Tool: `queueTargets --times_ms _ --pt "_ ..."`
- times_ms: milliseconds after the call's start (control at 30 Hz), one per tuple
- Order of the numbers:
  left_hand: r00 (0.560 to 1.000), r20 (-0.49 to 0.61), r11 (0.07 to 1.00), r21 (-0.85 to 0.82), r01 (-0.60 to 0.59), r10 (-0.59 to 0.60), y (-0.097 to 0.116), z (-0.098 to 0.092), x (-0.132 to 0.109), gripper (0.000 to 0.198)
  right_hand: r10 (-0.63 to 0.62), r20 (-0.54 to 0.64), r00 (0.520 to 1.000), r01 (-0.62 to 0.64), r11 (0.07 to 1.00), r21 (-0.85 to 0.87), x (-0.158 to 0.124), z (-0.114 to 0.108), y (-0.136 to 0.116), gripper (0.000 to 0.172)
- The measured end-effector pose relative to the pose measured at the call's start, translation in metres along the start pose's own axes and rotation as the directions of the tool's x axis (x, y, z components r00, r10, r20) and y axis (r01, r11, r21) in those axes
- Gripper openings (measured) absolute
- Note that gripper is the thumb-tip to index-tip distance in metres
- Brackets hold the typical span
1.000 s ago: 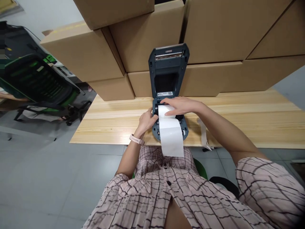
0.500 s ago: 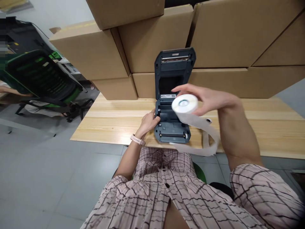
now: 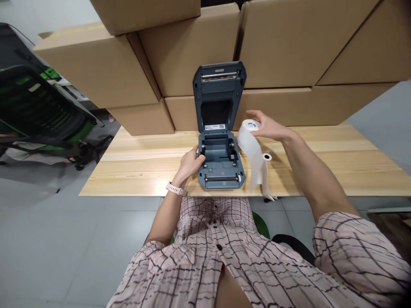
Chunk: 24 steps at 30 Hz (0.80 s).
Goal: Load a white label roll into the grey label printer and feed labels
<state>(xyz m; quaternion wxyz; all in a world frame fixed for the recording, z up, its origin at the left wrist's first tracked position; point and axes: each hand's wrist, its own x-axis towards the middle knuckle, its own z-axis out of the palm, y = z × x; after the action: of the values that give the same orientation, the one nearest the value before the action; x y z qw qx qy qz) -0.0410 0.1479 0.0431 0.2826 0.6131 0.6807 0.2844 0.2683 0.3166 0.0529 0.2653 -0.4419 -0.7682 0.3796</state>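
A dark grey label printer [image 3: 220, 162] sits at the near edge of a wooden table [image 3: 337, 167], its lid [image 3: 218, 95] raised upright and its paper bay bare. My left hand [image 3: 189, 163] rests against the printer's left side, fingers curled on the casing. My right hand [image 3: 268, 126] holds a white paper roll [image 3: 249, 133] on end just right of the printer, low over the tabletop. A loose strip of paper [image 3: 260, 173] trails from the roll toward the table's front edge. A small white core [image 3: 266, 157] lies beside it.
Large cardboard boxes [image 3: 289, 47] are stacked along the back of the table, right behind the printer lid. A black and green chair [image 3: 38, 107] stands on the grey floor to the left. Bare wood extends right of the roll.
My right hand lifted the paper roll out of the printer bay, swung it up and right, then lowered it beside the printer. The left hand stayed on the printer's side.
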Motion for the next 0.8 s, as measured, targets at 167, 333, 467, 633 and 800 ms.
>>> queueTargets --times_ms 167,333,467,633,800 --pt "1.0 0.006 0.999 -0.037 -0.006 0.006 -0.004 0.001 0.001 0.054 0.029 -0.022 0.999 -0.026 0.993 0.117 -0.009 0.013 0.021 0.11" --pt "1.0 -0.001 0.998 -0.062 -0.024 0.024 -0.008 0.004 0.004 0.051 0.145 -0.069 0.987 -0.102 0.899 0.426 -0.077 -0.008 0.044 0.083" --pt "1.0 0.001 0.997 -0.066 -0.029 0.029 -0.01 0.005 0.004 0.053 0.221 0.141 0.965 -0.262 0.82 0.51 -0.127 -0.002 0.046 0.074" --pt "1.0 -0.003 0.995 -0.1 -0.01 0.01 -0.012 0.007 0.004 0.059 0.227 0.169 0.959 -0.28 0.843 0.46 -0.136 0.029 0.036 0.056" --pt "1.0 -0.002 0.996 -0.088 -0.006 0.006 -0.011 0.008 0.003 0.057 -0.047 0.042 0.998 0.02 0.866 0.499 -0.14 0.013 0.003 0.056"
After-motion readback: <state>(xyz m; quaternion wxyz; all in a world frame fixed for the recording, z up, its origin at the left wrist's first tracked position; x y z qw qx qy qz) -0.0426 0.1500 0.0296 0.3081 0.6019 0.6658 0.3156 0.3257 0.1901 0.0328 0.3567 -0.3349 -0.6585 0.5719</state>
